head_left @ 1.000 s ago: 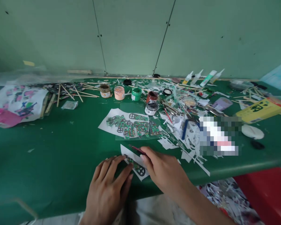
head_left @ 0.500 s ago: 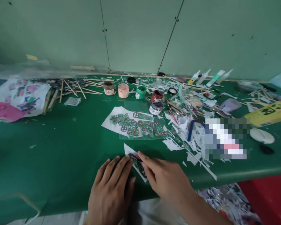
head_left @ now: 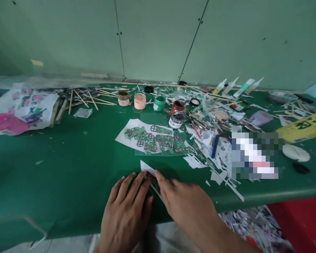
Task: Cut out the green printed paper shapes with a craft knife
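My left hand [head_left: 127, 205] lies flat near the table's front edge, fingers stretched out and side by side. Its fingertips press on a small white paper piece [head_left: 146, 166]. From the right, my right hand [head_left: 188, 202] is closed, with finger and thumb around a slim dark tool [head_left: 150, 174] with a pinkish edge. The tool lies over the paper at my left fingertips; its exact kind is mostly hidden. Beyond my hands lies a white sheet [head_left: 123, 135] with green and black printed cut-outs [head_left: 164, 140], partly on clear film.
Open paint jars [head_left: 159, 103] stand at the back centre. Paper scraps [head_left: 196, 162], wooden sticks [head_left: 92, 100] and glue bottles [head_left: 243, 88] cover the back and right. A pink object [head_left: 9, 123] sits at left, a yellow box [head_left: 302, 126] at right. Below is a red container [head_left: 300, 221] beside scraps.
My right hand has shifted slightly and rolled over the paper, hiding more of the green print and the dark tool. My left hand has barely moved.
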A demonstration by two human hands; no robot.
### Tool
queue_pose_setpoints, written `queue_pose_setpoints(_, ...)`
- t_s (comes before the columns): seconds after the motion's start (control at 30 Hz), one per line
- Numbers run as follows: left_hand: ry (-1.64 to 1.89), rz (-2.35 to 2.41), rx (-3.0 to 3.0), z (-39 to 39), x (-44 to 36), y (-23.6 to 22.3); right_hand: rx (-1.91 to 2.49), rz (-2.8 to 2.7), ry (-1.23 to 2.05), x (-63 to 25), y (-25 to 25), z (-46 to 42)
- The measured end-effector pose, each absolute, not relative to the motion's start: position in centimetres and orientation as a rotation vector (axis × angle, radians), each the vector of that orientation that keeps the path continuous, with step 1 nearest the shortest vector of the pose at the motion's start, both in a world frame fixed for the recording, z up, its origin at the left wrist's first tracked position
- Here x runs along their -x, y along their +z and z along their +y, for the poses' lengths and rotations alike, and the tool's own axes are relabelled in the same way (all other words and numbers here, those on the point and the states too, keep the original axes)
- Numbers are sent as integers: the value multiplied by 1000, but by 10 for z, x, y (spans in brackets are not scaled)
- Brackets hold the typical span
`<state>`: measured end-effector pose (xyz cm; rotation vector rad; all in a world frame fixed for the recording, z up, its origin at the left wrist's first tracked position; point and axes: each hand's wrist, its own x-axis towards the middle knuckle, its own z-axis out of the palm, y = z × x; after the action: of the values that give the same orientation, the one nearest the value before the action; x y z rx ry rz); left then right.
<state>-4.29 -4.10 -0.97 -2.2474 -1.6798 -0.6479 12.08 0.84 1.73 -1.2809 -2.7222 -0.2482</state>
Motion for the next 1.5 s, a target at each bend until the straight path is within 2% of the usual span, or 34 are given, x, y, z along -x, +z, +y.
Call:
queue_pose_setpoints(0.8, -630, -1676, 2258, -40, 44, -7, 1430, -3010, -129, -124, 40, 0)
queue_pose_setpoints(0.93, -610, -1663, 2272, -40, 44, -6, 1423, -2924, -164, -134, 36, -1)
queue_pose_setpoints(1.1, -606, -1675, 2286, -40, 45, -5, 1412, -2630, 124, -147, 36, 13)
queue_pose_setpoints(1.2, -644, -1661, 2285, -38, 45, -2, 1490, -2425, 175, -141, 30, 23)
queue_pose_setpoints(1.5, -738, -1704, 2321, -30, 47, 8, 1550, -2428, 280, -130, 17, 31)
